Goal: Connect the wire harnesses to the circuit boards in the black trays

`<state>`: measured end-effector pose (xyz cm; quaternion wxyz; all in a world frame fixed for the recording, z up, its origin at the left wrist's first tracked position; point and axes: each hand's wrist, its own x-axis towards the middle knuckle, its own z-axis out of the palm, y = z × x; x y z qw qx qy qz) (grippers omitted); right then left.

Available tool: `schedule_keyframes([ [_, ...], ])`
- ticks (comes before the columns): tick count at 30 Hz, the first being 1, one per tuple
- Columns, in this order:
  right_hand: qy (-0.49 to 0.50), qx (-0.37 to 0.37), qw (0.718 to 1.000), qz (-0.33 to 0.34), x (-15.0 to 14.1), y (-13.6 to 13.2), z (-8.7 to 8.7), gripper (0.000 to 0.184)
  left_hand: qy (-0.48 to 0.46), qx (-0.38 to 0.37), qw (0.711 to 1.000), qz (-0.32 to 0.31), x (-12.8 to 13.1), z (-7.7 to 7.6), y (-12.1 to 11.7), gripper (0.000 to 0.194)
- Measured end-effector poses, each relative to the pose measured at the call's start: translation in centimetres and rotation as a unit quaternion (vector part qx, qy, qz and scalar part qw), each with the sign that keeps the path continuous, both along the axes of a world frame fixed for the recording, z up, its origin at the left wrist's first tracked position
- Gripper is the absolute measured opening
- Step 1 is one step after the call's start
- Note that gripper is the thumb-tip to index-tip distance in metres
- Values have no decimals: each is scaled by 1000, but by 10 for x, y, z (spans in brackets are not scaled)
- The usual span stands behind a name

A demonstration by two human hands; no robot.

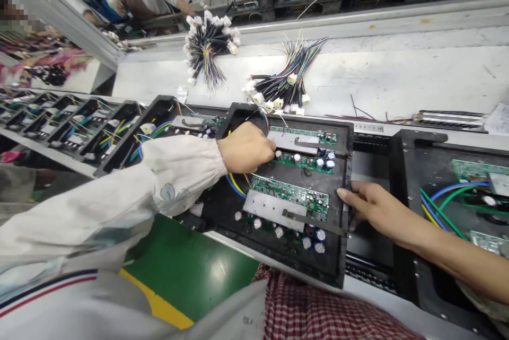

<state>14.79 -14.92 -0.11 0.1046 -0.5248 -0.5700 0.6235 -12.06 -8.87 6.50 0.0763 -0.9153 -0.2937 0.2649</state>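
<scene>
Bright, glare on green floor [186, 258]; stretched edges

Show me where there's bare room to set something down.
The widest bare stretch of white bench lies right of the nearer wire bundle; a smaller patch lies left of the farther bundle. The black tray is crowded with circuit boards, the left hand over it, the right hand at its edge.
</scene>
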Motion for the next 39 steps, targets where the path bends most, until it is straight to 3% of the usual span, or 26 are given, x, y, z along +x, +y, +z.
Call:
schedule_keyframes([
  [5, 1, 21, 1000, 9, 0, 0, 0, 42, -17, 2, 998, -53, 1, -3, 3, 14],
  [9, 1, 12, 1000, 10, 1, -1, -5, 44, -28, -7, 998, -53, -1, -4, 7, 14],
  [13, 29, -12, 999, -6, 2, 0, -7, 41, -48, 5, 999, -6, -3, 3, 8, 17],
  [17, 74, -69, 994, -39, 2, -1, -7, 32, -129, 42, 988, 73, 2, 20, 3, 23],
  [20, 101, -100, 987, -70, -3, -1, -7, 23, -179, 43, 980, 71, 17, 29, 0, 25],
  [24, 116, -131, 981, -89, 0, -2, 5, 18, -198, 21, 980, -14, 60, 33, 1, 26],
  [26, 80, -88, 991, -62, 19, -9, 19, 14, -181, 1, 981, -72, 86, 35, 2, 29],
  [28, -17, 30, 999, -12, 49, -26, 33, 16, -163, -24, 980, -111, 113, 35, 2, 33],
  [31, -231, 192, 953, 41, 93, -67, 41, 25, -165, -67, 973, -149, 152, 24, -3, 38],
  [33, -315, 225, 919, 69, 108, -92, 30, 26, -179, -105, 956, -209, 177, 7, -9, 40],
  [35, -328, 268, 900, 100, 110, -106, 14, 25, -182, -133, 937, -268, 199, -12, -15, 35],
  [39, -299, 319, 892, 114, 97, -105, -8, 30, -157, -140, 937, -279, 217, -32, -20, 25],
])
